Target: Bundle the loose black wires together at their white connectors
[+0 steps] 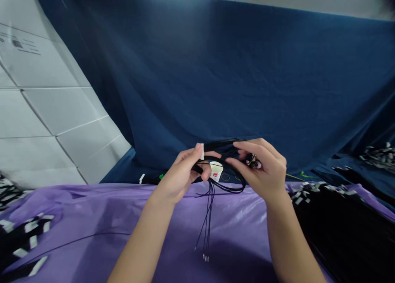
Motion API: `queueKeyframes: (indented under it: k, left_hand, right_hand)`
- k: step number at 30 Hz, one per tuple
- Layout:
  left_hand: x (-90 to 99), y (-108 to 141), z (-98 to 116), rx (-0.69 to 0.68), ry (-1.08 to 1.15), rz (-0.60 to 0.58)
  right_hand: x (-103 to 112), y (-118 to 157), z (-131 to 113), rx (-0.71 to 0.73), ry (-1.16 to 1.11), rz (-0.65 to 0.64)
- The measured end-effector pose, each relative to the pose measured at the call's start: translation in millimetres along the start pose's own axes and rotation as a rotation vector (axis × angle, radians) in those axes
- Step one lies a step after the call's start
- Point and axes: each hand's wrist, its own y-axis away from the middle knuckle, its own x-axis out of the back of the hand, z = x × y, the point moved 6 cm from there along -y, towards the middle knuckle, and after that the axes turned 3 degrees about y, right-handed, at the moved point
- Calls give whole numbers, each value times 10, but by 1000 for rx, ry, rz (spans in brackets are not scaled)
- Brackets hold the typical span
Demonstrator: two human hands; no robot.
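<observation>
A coil of thin black cable [230,189] hangs between my hands above the purple cover. My left hand [185,167] is closed around the coil's left side, its thumb beside a white tag [202,151]. Several loose cable ends [208,217] with small pale tips dangle below. My right hand [265,163] has its curved fingers and thumb at the coil's right side, the thumb against a loop; the palm side is partly hidden. Just behind those fingers are small pinkish and yellow bits [254,162] that I cannot make out. A white paper cup [217,174] shows through the loop.
A purple cover [92,209] lies over the near surface. Bundles of black cable with white ends sit at left [24,237] and right [348,229]. A dark blue cloth [231,68] hangs behind. White boxes [61,110] are stacked at left.
</observation>
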Motion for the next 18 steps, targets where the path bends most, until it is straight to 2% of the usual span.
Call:
queueKeyframes:
  k: [3,6,8,10,16,18]
  left_hand:
    - [47,2,43,-17,45,37]
    - [62,5,62,-21,81,60]
    - [58,2,64,-29,111,63]
    - [51,-3,55,-33,136,58]
    - [52,-14,5,-21,192,75]
    - [54,-18,-9,-14,205,89]
  right_hand:
    - [12,6,9,17,51,54]
    - [50,29,-43,27,129,183]
    - [50,43,-107,32,146,217]
    - [1,46,-167,29,96,158]
    - [-328,112,-144,-149,-120,-238]
    - [-412,143,-118,-178,-149,-307]
